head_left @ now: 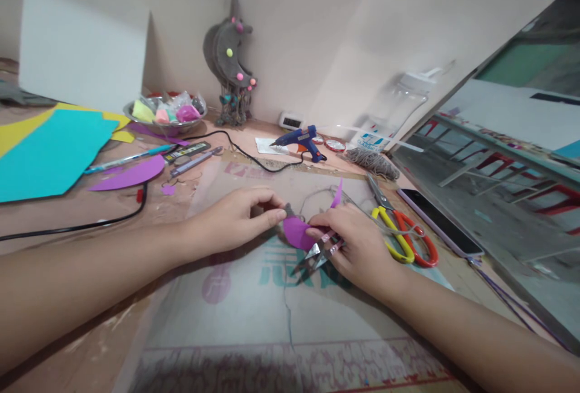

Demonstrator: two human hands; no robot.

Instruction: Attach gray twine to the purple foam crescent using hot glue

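Over the printed plastic sheet, my left hand pinches a small dark grey piece between thumb and fingertips. Against that grey piece sits a rounded purple paper or foam piece; whether the two are joined I cannot tell. My right hand grips its other edge while keeping a pair of small thread snips in the palm, blades pointing down and left. A thin purple strip sticks up behind the right fingers. Grey yarn loops behind both hands.
Red-and-yellow scissors and a phone lie right. Behind are a blue glue gun, a yarn skein and a clear bottle. Cyan sheets, a purple offcut, a bowl and a black cord occupy the left.
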